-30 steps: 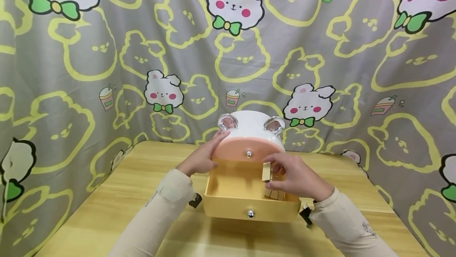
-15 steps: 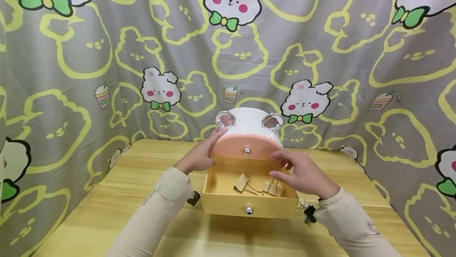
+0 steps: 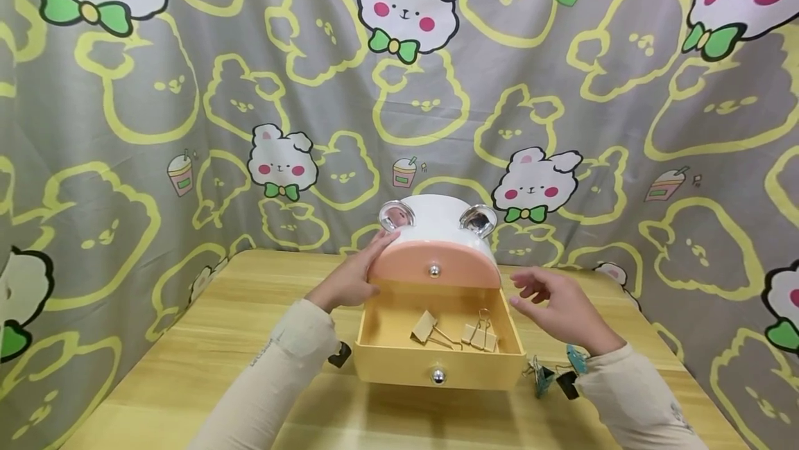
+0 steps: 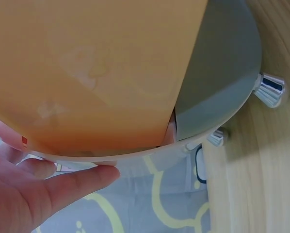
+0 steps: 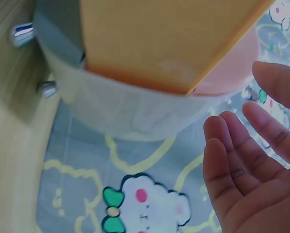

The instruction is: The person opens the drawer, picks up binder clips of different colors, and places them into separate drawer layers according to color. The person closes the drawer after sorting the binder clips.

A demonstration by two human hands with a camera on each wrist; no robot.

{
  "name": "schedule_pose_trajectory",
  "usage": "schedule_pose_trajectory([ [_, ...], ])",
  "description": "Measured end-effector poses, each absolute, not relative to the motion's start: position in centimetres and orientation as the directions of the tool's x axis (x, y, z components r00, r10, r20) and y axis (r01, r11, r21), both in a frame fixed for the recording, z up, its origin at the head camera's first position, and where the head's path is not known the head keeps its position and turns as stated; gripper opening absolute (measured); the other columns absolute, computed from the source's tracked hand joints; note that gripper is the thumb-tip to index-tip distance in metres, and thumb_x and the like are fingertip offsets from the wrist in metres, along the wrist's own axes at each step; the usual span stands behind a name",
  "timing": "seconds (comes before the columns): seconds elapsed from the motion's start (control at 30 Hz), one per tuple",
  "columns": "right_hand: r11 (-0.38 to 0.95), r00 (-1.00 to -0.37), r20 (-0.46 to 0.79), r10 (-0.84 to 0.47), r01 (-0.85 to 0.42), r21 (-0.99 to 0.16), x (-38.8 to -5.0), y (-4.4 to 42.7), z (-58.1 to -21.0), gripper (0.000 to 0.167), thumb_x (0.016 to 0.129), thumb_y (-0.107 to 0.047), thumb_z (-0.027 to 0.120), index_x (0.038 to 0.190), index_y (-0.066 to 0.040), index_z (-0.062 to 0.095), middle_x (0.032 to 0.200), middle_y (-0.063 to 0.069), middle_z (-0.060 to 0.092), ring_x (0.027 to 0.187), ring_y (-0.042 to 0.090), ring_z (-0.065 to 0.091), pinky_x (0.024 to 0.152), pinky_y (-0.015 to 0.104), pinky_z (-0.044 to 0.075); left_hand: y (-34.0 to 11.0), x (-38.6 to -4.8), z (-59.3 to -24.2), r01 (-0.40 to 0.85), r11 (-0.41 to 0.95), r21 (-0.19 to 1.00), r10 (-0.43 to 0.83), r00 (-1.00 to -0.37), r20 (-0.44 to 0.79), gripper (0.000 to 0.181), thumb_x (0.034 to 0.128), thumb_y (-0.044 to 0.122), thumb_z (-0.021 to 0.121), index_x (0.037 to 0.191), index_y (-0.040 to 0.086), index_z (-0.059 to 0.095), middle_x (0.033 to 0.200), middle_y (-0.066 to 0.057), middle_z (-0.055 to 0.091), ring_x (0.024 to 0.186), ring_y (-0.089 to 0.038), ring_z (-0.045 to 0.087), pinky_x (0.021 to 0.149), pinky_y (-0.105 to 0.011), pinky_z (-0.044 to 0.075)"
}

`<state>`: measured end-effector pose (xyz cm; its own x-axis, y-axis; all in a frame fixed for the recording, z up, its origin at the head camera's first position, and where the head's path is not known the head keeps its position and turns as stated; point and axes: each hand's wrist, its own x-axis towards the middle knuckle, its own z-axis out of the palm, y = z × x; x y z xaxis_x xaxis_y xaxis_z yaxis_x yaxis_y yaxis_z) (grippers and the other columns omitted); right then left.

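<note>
Head view: a white storage box (image 3: 440,218) with silver ears stands on the wooden table (image 3: 187,353), its yellow drawer (image 3: 399,369) pulled out below the peach upper drawer (image 3: 406,263), which is closed. Two tan binder clips (image 3: 424,326) lie inside the yellow drawer, towards the front, one near the middle, the other to its right. Left hand (image 3: 352,280) rests against the box's left side, fingers extended along it, not clenched. Right hand (image 3: 564,308) is released, fingers loosely bent, holding nothing, just right of the box. Below it, a teal binder clip (image 3: 543,381) lies on the table.
</note>
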<state>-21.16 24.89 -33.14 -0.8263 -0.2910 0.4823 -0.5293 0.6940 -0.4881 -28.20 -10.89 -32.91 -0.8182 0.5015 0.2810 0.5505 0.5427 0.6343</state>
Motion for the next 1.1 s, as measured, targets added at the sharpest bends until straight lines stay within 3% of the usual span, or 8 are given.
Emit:
schedule_pose_trajectory([
  [0.5,0.734,-0.911,0.354,-0.209,-0.386,-0.559,-22.5,27.6,-37.3,0.025,0.088,-0.017,0.073,0.107,-0.003,0.065,0.096,0.006,0.067,0.077,0.015,0.061,0.063,0.029,0.051,-11.0,-28.2,-33.1,0.559,0.529,0.638,0.510,-0.811,0.287,0.106,0.0667,-0.020,0.060,0.155,0.028,0.024,0.162,-0.006,0.007,0.143,-0.035,0.020,0.103,-0.052,0.037],
  [0.87,0.773,-0.930,0.131,-0.344,-0.360,-0.522,-23.2,28.8,-40.4,0.030,0.085,-0.016,0.075,0.107,0.002,0.064,0.096,0.011,0.064,0.081,0.021,0.063,0.071,0.039,0.053,-11.0,-28.1,-33.0,0.541,0.534,0.650,0.503,-0.821,0.270,0.106,0.0671,-0.020,0.060,0.155,0.027,0.024,0.162,-0.005,0.007,0.143,-0.035,0.020,0.103,-0.052,0.037],
  [1.1,0.817,-0.926,-0.017,-0.377,-0.324,-0.477,-23.6,28.9,-41.0,0.022,0.078,-0.011,0.077,0.094,-0.006,0.063,0.091,0.008,0.062,0.084,0.027,0.060,0.072,0.044,0.051,-10.9,-28.0,-32.9,0.534,0.527,0.661,0.499,-0.824,0.267,0.106,0.0674,-0.021,0.059,0.155,0.028,0.025,0.162,-0.004,0.008,0.142,-0.037,0.022,0.099,-0.051,0.042],
])
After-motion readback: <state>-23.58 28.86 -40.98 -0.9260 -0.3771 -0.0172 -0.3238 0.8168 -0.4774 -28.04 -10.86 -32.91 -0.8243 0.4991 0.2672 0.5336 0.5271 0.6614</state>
